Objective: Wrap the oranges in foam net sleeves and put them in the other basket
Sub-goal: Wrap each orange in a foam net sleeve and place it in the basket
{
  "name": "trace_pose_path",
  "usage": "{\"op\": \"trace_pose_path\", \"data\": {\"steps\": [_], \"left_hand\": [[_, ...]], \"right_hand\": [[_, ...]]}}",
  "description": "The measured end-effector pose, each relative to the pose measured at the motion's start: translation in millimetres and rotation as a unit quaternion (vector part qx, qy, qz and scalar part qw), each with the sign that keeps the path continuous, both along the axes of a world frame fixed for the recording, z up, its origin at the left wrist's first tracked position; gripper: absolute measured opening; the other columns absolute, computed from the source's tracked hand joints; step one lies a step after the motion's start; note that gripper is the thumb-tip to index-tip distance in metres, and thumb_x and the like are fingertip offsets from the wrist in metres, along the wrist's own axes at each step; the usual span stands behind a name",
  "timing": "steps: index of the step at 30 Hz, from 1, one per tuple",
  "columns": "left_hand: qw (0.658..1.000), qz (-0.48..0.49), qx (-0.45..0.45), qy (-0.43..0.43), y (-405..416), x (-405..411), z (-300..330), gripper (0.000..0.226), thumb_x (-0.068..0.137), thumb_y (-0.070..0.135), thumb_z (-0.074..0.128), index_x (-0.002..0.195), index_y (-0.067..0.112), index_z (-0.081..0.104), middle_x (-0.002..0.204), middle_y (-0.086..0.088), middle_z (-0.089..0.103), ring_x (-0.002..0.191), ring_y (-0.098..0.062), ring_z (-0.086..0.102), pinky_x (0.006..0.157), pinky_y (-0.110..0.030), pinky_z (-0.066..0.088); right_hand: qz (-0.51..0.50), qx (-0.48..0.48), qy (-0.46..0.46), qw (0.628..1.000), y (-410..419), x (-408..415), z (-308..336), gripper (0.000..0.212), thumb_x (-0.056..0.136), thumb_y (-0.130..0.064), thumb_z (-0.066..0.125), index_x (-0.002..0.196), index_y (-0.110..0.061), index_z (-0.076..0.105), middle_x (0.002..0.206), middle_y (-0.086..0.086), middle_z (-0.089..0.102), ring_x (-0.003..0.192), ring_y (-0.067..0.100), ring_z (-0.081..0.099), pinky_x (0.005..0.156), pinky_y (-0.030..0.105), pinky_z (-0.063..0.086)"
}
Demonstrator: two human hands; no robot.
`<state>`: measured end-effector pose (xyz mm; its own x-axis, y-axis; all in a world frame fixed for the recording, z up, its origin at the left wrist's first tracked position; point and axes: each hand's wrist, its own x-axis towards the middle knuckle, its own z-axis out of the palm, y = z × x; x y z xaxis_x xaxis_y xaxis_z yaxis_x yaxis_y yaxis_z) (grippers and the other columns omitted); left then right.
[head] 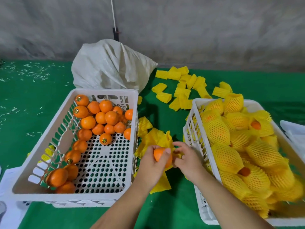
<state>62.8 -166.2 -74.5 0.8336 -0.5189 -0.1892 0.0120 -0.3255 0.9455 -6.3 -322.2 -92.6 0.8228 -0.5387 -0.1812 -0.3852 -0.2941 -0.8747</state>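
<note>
1. Two hands meet between the baskets, low over the green surface (165,212). Left hand (152,164) has fingers and thumb curled round one bare round orange (160,155), holding it clear of the surface.
2. Right hand (186,160) sits just beside the orange, fingertips bent in on a flat yellow foam net sleeve (177,154). Grip looks like a pinch; the exact contact is partly hidden behind the fruit.
3. Step in hand, by my reading: opening the sleeve and starting it over the orange. Fruit is not yet covered; most of its skin shows.
4. Next move likely calls for spreading the sleeve mouth wide and pushing the orange in, then carrying it right to the full basket.
5. Loose yellow sleeves (155,138) lie fanned on the surface directly beyond and under the hands, touching one another.
6. White perforated plastic basket of unwrapped oranges (102,92) stands to the left, near the left hand; roughly two dozen fruits remain, banked along its far and left sides.
7. White plastic basket of wrapped oranges (189,128) stands to the right, heaped high.
8. More scattered sleeves (181,83) lie farther back, beside a crumpled white woven sack (110,66).
</note>
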Motion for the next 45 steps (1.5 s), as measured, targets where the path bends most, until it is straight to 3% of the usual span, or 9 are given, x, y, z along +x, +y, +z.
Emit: {"op": "trace_pose_path", "data": {"steps": [4,7,11,15,22,34,39,43,45], "left_hand": [[0.998,-0.033,0.019,-0.041,5,-5,-12,0.037,0.088,0.059,0.073,0.113,0.033,0.062,0.103,0.009,0.068,0.092,0.001,0.064,0.073,-0.008,0.046],[1.000,0.011,-0.012,0.019,4,-8,-13,0.031,0.094,0.040,0.075,0.120,0.029,0.061,0.112,0.004,0.068,0.097,-0.009,0.067,0.077,-0.011,0.049],[0.995,0.032,-0.043,0.079,4,-17,-11,0.047,0.090,0.041,0.080,0.131,0.031,0.058,0.119,0.006,0.065,0.101,-0.007,0.067,0.087,-0.022,0.057],[0.974,0.037,-0.129,0.184,-4,-30,-4,0.068,0.069,0.056,0.085,0.129,0.033,0.064,0.124,-0.001,0.068,0.106,-0.017,0.071,0.089,-0.036,0.063],[0.926,-0.019,-0.195,0.323,-12,-30,0,0.057,0.078,0.041,0.080,0.130,0.017,0.067,0.125,-0.009,0.072,0.108,-0.028,0.074,0.080,-0.037,0.061],[0.964,0.159,-0.130,0.170,-18,-7,-19,0.060,0.091,0.026,0.079,0.133,0.036,0.037,0.115,-0.003,0.064,0.093,-0.013,0.070,0.072,-0.029,0.061],[0.952,0.195,-0.157,0.175,-25,-3,-21,0.045,0.094,0.020,0.071,0.135,0.029,0.054,0.105,-0.002,0.070,0.081,-0.008,0.068,0.073,-0.027,0.059],[0.881,0.221,-0.256,0.331,-32,-9,-17,0.017,0.104,0.021,0.051,0.116,0.009,0.050,0.088,-0.010,0.059,0.077,-0.020,0.060,0.071,-0.037,0.058],[0.845,0.196,-0.294,0.401,-34,-13,-15,0.016,0.105,0.024,0.043,0.115,0.014,0.051,0.092,-0.013,0.058,0.083,-0.023,0.057,0.085,-0.041,0.055]], "right_hand": [[0.055,-0.085,0.044,0.994,1,-1,-6,0.020,0.089,-0.016,0.077,0.098,-0.032,0.070,0.103,-0.016,0.059,0.098,0.010,0.063,0.081,0.016,0.051],[-0.001,-0.124,0.029,0.992,0,0,-9,0.010,0.091,-0.031,0.077,0.091,-0.034,0.067,0.100,-0.014,0.062,0.092,0.005,0.062,0.074,0.008,0.046],[-0.065,-0.252,0.012,0.966,-3,-5,-13,0.019,0.092,-0.036,0.075,0.096,-0.019,0.068,0.085,-0.004,0.069,0.076,0.018,0.065,0.065,0.040,0.057],[-0.056,-0.280,-0.017,0.958,1,-8,-12,0.014,0.088,-0.021,0.077,0.089,-0.015,0.065,0.082,0.000,0.064,0.075,0.023,0.058,0.063,0.043,0.052],[-0.091,0.011,-0.027,0.995,-4,0,-11,0.011,0.094,-0.015,0.069,0.084,-0.018,0.065,0.073,-0.008,0.066,0.071,0.006,0.066,0.069,0.030,0.058],[-0.074,0.230,-0.098,0.965,-5,3,3,0.009,0.097,-0.018,0.070,0.097,-0.026,0.074,0.085,-0.006,0.075,0.078,0.012,0.066,0.073,0.032,0.053],[0.024,0.076,-0.116,0.990,4,-7,5,0.008,0.089,-0.040,0.067,0.095,-0.035,0.065,0.079,-0.010,0.066,0.069,0.000,0.056,0.068,0.022,0.047],[0.073,-0.288,-0.138,0.945,10,-19,3,0.014,0.091,-0.045,0.062,0.103,-0.038,0.058,0.085,-0.029,0.048,0.085,-0.004,0.049,0.070,0.008,0.037],[0.098,-0.314,-0.129,0.936,14,-20,2,0.025,0.091,-0.034,0.065,0.114,-0.033,0.057,0.095,-0.027,0.046,0.095,0.000,0.048,0.079,0.012,0.039]]}}
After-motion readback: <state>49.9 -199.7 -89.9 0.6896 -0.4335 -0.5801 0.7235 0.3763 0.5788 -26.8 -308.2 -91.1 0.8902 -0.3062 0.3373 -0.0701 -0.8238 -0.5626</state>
